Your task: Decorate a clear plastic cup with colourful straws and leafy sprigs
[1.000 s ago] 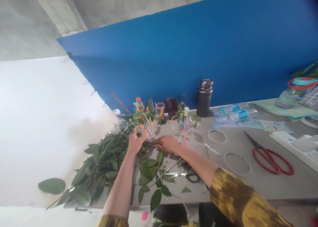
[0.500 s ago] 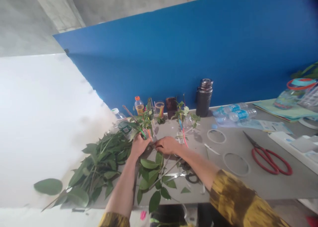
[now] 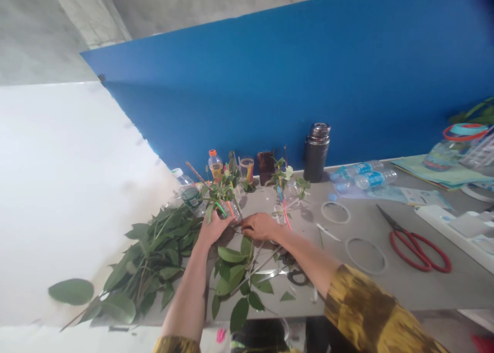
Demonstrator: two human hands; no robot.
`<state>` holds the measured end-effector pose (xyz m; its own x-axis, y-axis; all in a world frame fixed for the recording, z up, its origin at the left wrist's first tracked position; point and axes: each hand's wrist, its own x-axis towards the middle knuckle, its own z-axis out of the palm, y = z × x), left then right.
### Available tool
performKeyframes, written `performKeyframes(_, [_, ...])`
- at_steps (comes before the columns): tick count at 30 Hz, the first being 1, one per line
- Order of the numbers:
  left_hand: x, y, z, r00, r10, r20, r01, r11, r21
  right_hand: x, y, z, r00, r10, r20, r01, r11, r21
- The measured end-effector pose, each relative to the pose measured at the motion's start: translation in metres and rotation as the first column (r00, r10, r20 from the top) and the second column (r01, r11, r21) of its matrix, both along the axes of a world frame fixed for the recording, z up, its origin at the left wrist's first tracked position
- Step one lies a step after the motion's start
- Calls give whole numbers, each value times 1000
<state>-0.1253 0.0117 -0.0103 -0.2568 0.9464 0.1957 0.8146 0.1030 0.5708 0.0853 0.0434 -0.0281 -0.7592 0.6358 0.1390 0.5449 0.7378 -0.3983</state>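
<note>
My left hand (image 3: 214,228) is closed round the lower part of a small clear bottle (image 3: 233,209), which holds leafy sprigs (image 3: 227,189) and coloured straws and leans a little. Beside it, my right hand (image 3: 259,226) has its fingers pinched near the bottle's base; what is between them is too small to make out. Cut leafy stems (image 3: 231,270) lie just in front of both hands, with small scissors (image 3: 283,275) to their right. A big heap of green branches (image 3: 154,258) spreads left of my left forearm.
Along the back stand an orange-capped bottle (image 3: 215,166), a cup (image 3: 247,169), a phone (image 3: 266,166), another sprig arrangement (image 3: 283,178) and a dark flask (image 3: 317,152). Rightward lie plastic bottles (image 3: 375,179), white rings (image 3: 366,256), red-handled scissors (image 3: 419,247) and a white tray (image 3: 451,229).
The small bottle and its sprigs have tilted, and my left hand has shifted slightly left with them. My right hand has stayed nearly in place.
</note>
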Motion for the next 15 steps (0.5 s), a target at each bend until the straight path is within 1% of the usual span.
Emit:
performKeyframes(3, [1, -3, 10, 999, 14, -43, -16, 999, -44, 1, 1, -2, 1000, 4, -23, -4, 1000, -7])
performKeyframes(4, [1, -4, 14, 999, -3, -51, 1, 999, -36, 1, 1, -3, 999, 5, -33, -6, 1000, -9])
performKeyframes(8, [-11, -16, 28, 991, -108, -78, 114, 990, 79, 3, 3, -5, 997, 16, -73, -18, 1000, -22])
performKeyframes(9, [-15, -21, 31, 990, -113, -88, 120, 991, 68, 4, 4, -6, 996, 19, -84, -21, 999, -26])
performKeyframes(10, [-18, -28, 34, 991, -99, -93, 103, 994, 37, 5, 5, -6, 995, 21, -94, -24, 999, -31])
performKeyframes(12, [-22, -43, 38, 995, -10, -97, 8, 1000, -28, 7, 7, -7, 993, 25, -116, -29, 999, -40])
performKeyframes(13, [-23, -52, 39, 995, 27, -98, -29, 999, -23, 8, 8, -8, 992, 26, -126, -31, 999, -44])
performKeyframes(15, [-19, -68, 42, 994, 78, -79, -75, 996, 45, 9, 9, -8, 989, 18, -144, -25, 998, -49])
